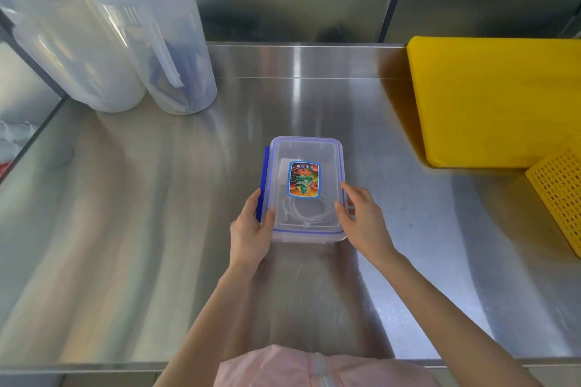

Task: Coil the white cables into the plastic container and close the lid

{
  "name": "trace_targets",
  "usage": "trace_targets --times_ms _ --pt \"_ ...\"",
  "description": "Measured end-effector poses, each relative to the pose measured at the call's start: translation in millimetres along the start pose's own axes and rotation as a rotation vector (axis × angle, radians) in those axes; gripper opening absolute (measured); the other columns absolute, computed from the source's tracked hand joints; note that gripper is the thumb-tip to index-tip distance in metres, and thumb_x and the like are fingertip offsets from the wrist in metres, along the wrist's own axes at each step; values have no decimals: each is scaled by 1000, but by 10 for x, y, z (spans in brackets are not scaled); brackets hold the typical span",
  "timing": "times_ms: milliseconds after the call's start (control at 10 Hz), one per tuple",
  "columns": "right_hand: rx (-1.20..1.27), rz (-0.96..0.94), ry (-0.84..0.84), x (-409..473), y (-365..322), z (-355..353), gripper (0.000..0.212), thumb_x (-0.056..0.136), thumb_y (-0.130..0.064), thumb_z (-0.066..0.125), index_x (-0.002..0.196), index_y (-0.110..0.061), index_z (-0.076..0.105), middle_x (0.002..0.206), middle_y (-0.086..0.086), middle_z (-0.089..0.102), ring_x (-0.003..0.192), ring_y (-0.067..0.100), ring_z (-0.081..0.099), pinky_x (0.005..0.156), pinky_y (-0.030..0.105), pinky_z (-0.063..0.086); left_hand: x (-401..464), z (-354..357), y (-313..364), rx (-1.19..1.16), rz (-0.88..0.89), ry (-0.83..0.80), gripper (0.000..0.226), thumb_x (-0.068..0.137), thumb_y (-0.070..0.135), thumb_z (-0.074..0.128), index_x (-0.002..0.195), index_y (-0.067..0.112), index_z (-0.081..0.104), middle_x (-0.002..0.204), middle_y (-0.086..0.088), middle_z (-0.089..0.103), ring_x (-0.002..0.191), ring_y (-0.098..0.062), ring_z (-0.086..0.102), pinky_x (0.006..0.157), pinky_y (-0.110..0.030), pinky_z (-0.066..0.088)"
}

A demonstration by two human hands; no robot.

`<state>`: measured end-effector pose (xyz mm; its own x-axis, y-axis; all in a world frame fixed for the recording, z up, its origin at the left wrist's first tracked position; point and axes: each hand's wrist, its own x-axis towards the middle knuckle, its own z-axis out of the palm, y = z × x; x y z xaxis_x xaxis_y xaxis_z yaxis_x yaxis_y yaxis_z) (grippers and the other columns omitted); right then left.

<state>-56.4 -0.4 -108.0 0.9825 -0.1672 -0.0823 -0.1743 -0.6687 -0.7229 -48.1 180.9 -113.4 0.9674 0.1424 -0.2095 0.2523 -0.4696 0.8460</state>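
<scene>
**Mid-worktop: lid on container, both hands at its near end**

On the steel worktop (pixel 157 229), centre of view, sits the clear plastic container (pixel 306 237) with its lid (pixel 306 148) laid on top. Lid has a blue seal line round the rim and a colourful label (pixel 304 179) in the middle. White cables (pixel 306 212) visible through the lid, coiled in the near half of the box; a flat white item lies further back under the label, can't make out what it is.

Left hand (pixel 251 229): grip partly closed round the near-left corner, thumb on the lid, fingers on the blue side latch (pixel 265 173), which stands out from the wall, apparently not clipped down.

Right hand (pixel 361 217): grip loosely open, fingertips (pixel 341 207) resting on the lid's right edge, palm covering the right-side latch, so its state is hidden.

Elsewhere: two translucent tall tubs (pixel 151 41) back left, yellow cutting board (pixel 496 100) back right, yellow perforated basket (pixel 562 195) at right edge, all well apart from the container.
</scene>
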Motion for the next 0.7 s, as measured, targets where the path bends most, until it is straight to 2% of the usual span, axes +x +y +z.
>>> trace_targets --times_ms 100,200,300,400,600,700 --pt "-13 2 0 2 6 -2 44 91 -21 49 133 -12 41 133 9 48 112 23 56 94 32 47 -24 -5 53 17 22 9 48 92 19 47 138 11 37 104 -14 65 64 -11 49 58 -1 37" --pt "-57 -12 -27 -13 -20 -33 44 91 -22 49 133 -12 40 134 10 47 110 24 57 93 32 48 -29 -23 50 120 83 -31 48 94 20 43 139 9 33 124 -18 60 97 -29 57 82 -22 42" --pt "-144 -33 -63 -5 -65 -105 45 91 -25 47 134 -12 39 135 9 47 112 24 56 92 31 47 -10 -24 28 241 158 -76 49 94 19 40 140 7 30 142 -14 44 125 -29 45 103 -34 37" --pt "-330 -27 -192 66 -144 -253 52 91 -32 47 138 -15 32 135 8 48 119 25 50 94 35 46 134 -33 53 459 193 -175 55 94 21 37 144 7 19 155 -17 15 143 -32 15 116 -42 18" --pt "-652 -54 -417 407 -386 -599 64 87 -45 49 141 -22 24 143 10 42 129 30 41 102 45 38 449 -210 588 797 317 -185 67 94 37 35 146 10 2 157 -17 -3 145 -35 -5 118 -44 0" --pt "-766 -58 -460 521 -545 -755 75 85 -49 50 144 -22 13 151 10 27 139 32 24 110 50 27 557 -269 852 850 358 -202 70 94 39 34 146 10 -3 157 -17 -7 144 -35 -10 117 -46 -4"
